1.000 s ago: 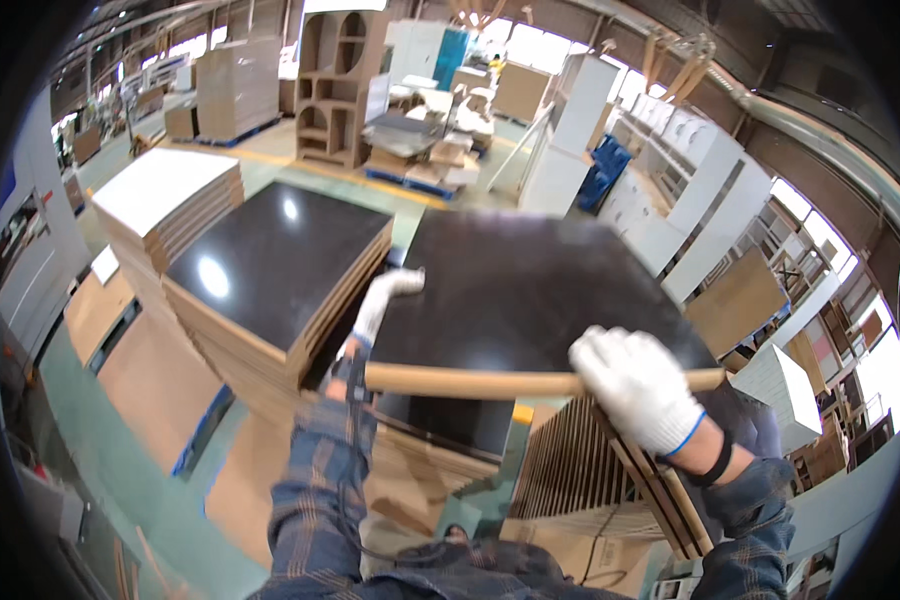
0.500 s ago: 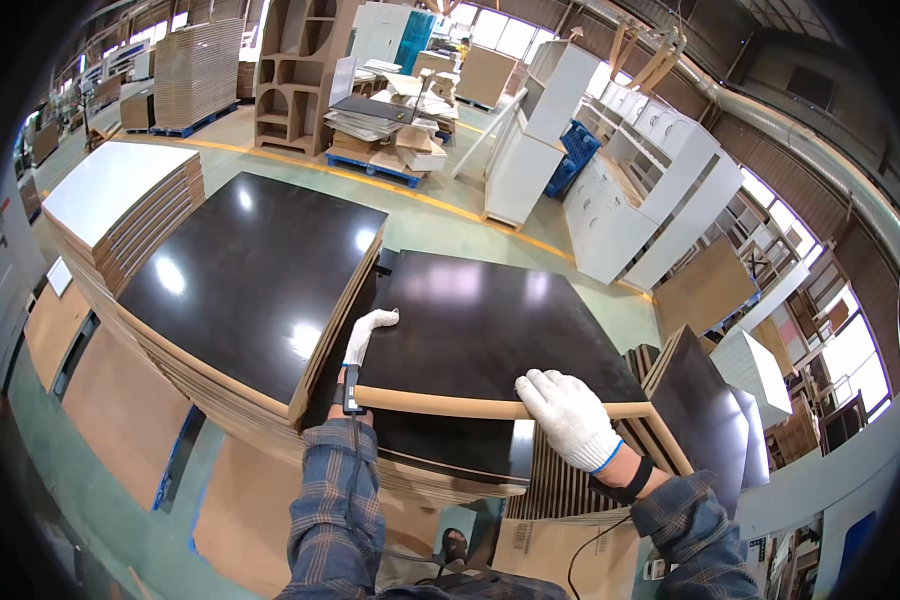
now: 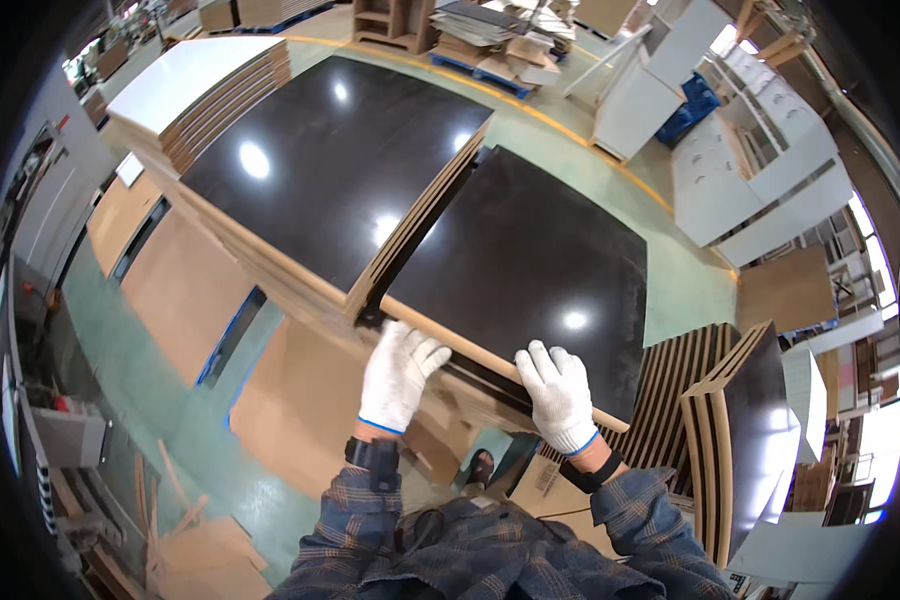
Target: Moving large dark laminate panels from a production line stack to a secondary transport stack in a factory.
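My left hand [image 3: 395, 378] and right hand [image 3: 558, 398] are set apart at the near edge of the black panel [image 3: 530, 265]; whether either grips, I cannot tell. The panel lies just right of the dark-topped stack [image 3: 315, 190].

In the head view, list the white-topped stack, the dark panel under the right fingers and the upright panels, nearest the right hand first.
1. Dark panel: right hand on its near edge.
2. Upright panels: to the hand's right.
3. White-topped stack: at upper left.
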